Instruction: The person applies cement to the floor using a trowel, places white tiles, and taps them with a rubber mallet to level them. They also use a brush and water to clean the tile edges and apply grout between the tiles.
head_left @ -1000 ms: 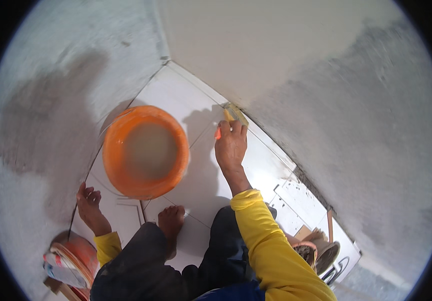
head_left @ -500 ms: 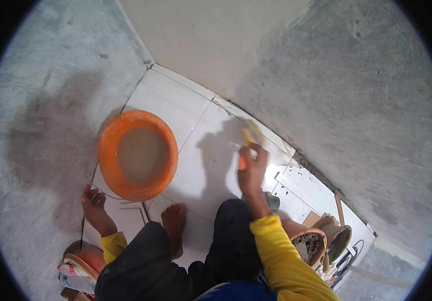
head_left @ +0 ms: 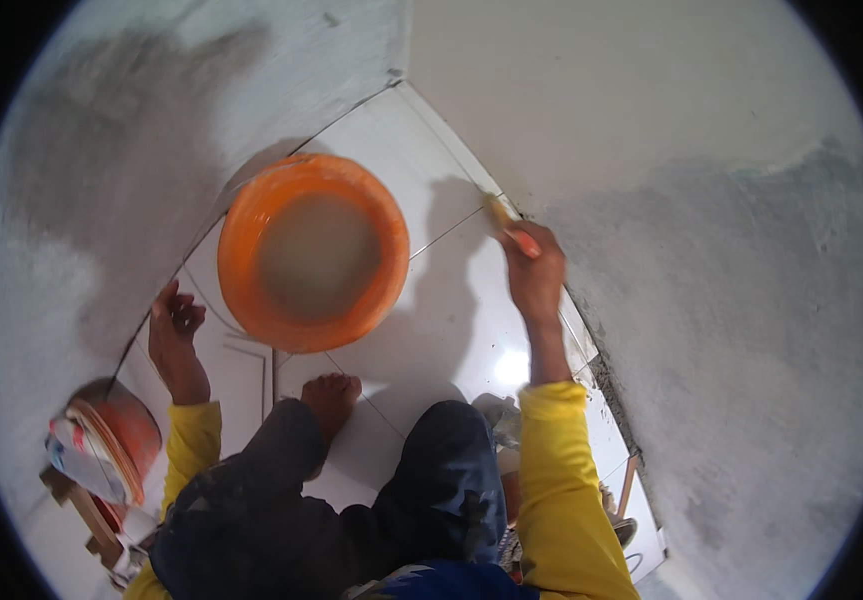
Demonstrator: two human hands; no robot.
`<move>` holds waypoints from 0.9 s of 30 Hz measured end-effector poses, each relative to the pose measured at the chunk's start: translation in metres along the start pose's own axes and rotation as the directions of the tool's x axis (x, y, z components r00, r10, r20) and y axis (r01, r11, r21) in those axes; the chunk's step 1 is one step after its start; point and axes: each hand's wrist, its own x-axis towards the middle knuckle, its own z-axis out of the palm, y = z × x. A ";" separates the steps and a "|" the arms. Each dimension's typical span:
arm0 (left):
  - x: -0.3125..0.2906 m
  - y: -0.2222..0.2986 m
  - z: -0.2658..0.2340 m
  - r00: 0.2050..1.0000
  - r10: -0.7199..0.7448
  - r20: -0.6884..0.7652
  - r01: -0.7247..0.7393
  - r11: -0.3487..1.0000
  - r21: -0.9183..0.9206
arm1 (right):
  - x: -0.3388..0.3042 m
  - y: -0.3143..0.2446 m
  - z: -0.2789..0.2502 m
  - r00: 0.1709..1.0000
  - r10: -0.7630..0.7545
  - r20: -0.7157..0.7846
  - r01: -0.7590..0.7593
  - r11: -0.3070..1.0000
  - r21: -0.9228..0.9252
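Note:
My right hand (head_left: 536, 272) is closed around a brush (head_left: 499, 212) with an orange handle and a pale yellowish head. The head is blurred and rests at or just above the narrow tile strip (head_left: 469, 165) along the foot of the right wall. My left hand (head_left: 175, 338) is empty, its fingers loosely bent and apart, near the base of the left wall. Between my hands stands a large orange bucket (head_left: 391, 235), holding cloudy greyish water (head_left: 319, 255). White floor tiles (head_left: 441, 285) lie under the bucket and my bare foot (head_left: 331, 400).
Grey plastered walls (head_left: 691, 330) meet in a corner ahead. At lower left stand a reddish bucket (head_left: 133, 425) with a bag on it and some wood (head_left: 91, 520). Behind my right arm are partly hidden containers (head_left: 623, 528) and a wooden stick (head_left: 628, 485).
My view has turned toward the corner. My right hand has moved with the brush along the wall's foot toward the corner. My left hand stays empty beside the left wall.

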 end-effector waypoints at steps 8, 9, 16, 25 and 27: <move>-0.012 0.008 0.021 0.998 0.004 0.058 -0.002 1.000 -0.029 | -0.122 0.037 -0.146 0.976 0.216 -0.009 -0.210 0.938 -0.277; -0.012 0.008 0.024 0.998 0.006 0.063 -0.004 1.000 -0.030 | -0.139 0.043 -0.160 0.969 0.243 -0.039 -0.243 0.919 -0.310; -0.008 0.004 0.013 0.999 0.009 0.040 -0.006 0.998 -0.066 | -0.187 0.029 -0.170 0.976 0.134 -0.172 -0.204 0.839 -0.505; 0.004 0.001 0.008 0.999 0.037 -0.003 -0.037 0.999 -0.009 | -0.088 -0.159 -0.013 0.996 -0.078 0.042 0.042 0.835 0.549; 0.005 -0.014 -0.002 0.999 -0.021 -0.029 0.019 0.998 -0.055 | -0.069 -0.170 0.040 0.974 -0.107 0.198 -0.030 0.811 0.584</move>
